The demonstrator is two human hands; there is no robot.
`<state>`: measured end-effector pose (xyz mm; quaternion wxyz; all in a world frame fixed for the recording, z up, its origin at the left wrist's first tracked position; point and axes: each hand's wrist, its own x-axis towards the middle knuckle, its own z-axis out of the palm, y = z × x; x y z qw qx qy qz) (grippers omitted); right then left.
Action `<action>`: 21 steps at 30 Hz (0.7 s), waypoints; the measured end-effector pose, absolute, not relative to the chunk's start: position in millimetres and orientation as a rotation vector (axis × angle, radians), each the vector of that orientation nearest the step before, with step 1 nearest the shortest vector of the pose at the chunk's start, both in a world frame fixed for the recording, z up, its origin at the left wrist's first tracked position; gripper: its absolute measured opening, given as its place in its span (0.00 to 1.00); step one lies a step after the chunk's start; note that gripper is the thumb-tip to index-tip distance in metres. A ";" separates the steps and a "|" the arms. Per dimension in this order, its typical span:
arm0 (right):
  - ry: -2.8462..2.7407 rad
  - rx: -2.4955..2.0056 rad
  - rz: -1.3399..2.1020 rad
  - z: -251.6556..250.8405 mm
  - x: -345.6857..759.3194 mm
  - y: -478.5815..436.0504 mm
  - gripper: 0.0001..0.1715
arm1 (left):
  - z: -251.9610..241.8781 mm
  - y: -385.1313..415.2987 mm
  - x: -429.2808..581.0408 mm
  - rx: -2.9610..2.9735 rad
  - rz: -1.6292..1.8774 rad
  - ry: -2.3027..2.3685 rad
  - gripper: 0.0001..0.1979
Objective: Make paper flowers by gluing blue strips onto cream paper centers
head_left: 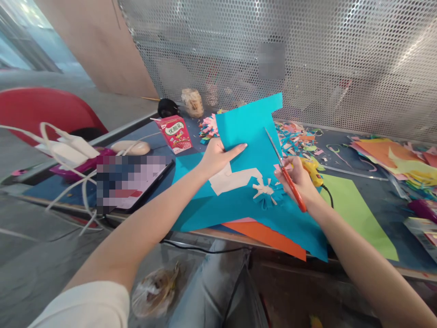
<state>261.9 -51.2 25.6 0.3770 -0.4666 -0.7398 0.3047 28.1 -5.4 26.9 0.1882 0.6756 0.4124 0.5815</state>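
Observation:
A sheet of blue paper point(251, 123) with a notched upper right corner is pinched in my left hand point(218, 159), thumb across its front. My right hand point(300, 182) grips a pair of scissors point(293, 189) with red handles. Their blades point up and left, in front of the sheet's right edge. Whether the blades touch the paper I cannot tell. Below, a pale pink paper cutout point(235, 181) and a fringed paper flower point(266, 191) in pink and blue lie on a larger blue sheet point(198, 214). Part of the cutout is hidden behind my left hand.
A pink drink carton point(175, 134) stands left, near a tablet point(146, 187) and white cables point(82, 173). A yellow glue gun point(312, 172) lies beside my right hand. Paper scraps point(297, 139) and coloured sheets point(385, 152) lie towards the back and right. A perforated metal panel point(307, 59) rises behind.

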 end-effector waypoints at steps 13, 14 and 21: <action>-1.893 -1.193 0.766 25.7 261.3 -52.1 0.21 | 33.2 -11.9 30.4 1.874 1.384 1.055 0.23; -1.896 -1.175 0.778 26.2 261.3 -52.4 0.21 | 33.4 -12.7 30.4 1.875 1.362 1.049 0.23; -1.930 -1.195 0.738 28.6 261.3 -54.0 0.18 | 32.0 -14.7 30.7 1.868 1.289 0.979 0.23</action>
